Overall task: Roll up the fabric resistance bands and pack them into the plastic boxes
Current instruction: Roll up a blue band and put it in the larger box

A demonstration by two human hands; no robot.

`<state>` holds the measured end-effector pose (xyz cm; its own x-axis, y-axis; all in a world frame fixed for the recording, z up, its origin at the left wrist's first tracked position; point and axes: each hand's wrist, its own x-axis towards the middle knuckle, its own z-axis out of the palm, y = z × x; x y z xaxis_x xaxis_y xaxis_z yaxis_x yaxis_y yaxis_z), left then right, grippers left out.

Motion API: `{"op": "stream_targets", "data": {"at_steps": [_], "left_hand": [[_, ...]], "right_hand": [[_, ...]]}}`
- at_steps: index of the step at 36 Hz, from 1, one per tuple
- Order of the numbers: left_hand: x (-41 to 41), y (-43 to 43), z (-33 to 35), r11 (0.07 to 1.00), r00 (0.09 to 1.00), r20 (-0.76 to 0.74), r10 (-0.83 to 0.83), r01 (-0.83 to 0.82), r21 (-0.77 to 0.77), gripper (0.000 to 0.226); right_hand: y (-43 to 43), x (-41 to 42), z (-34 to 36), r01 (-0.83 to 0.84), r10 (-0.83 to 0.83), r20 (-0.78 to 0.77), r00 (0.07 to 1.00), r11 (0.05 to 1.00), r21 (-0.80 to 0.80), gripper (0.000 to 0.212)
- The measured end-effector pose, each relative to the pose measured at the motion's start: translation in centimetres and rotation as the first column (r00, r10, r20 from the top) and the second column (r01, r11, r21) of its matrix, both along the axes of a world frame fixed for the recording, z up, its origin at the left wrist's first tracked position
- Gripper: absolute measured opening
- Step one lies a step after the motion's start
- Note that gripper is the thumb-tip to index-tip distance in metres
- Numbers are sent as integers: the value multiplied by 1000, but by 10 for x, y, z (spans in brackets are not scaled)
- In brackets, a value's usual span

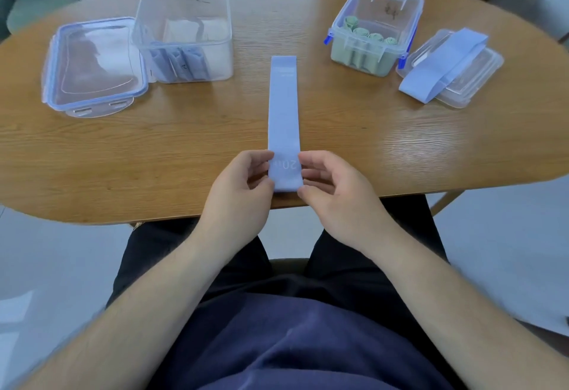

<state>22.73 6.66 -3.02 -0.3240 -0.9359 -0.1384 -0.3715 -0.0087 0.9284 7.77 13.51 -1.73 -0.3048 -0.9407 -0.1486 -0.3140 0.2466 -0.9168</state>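
One wide-angle camera rides on the person's head, facing forward and steeply down. The left hand (243,180) and right hand (335,186) sit close, mid-frame, holding the near end of the flat pale-blue fabric resistance band (283,106), which runs straight away across the oval light-brown wooden table (123,158); the lap fills the bottom.

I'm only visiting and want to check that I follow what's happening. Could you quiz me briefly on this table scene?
1. True or false: the long blue band lying along the table is already rolled up.
2. What colour are the rolls in the right box? A blue; B green; C red.
3. What lies across the right lid?
Key: 1 false; 2 B; 3 a second blue band.
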Motion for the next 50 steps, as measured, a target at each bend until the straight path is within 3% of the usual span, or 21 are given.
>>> {"op": "stream_targets", "data": {"at_steps": [11, 17, 23, 27, 32, 36, 39, 50], "left_hand": [[-2, 4, 3, 997, 996, 67, -56, 59, -49, 38], [2, 3, 9, 991, 981, 178, -83, 100, -86, 38], [5, 4, 8, 991, 981, 167, -97, 110, -73, 33], [5, 3, 7, 980, 978, 177, -109, 135, -143, 25], [11, -1, 4, 886, 932, 313, -186, 296, -357, 15], [13, -5, 0, 722, 865, 455, -211, 452, -524, 16], [13, -9, -3, 641, 832, 509, -221, 517, -567, 15], [13, -19, -8, 586, 810, 530, -251, 562, -583, 4]], "right_hand": [[-1, -8, -2, -14, 14, -48, 999, 1000, 1, 41], [-1, -11, -3, -18, 15, -167, 986, 1000, -17, 35], [-1, -10, 0, -27, 28, -84, 996, 1000, 12, 34], [0, -10, 0, -20, 13, -173, 985, 999, -37, 30], [1, -12, 0, -168, 113, -426, 898, 981, -93, 16], [0, -14, -6, -248, 138, -534, 834, 959, -139, 13], [-2, -16, -8, -283, 149, -563, 813, 946, -158, 13], [-8, -25, -15, -361, 215, -622, 753, 926, -116, 4]]}}
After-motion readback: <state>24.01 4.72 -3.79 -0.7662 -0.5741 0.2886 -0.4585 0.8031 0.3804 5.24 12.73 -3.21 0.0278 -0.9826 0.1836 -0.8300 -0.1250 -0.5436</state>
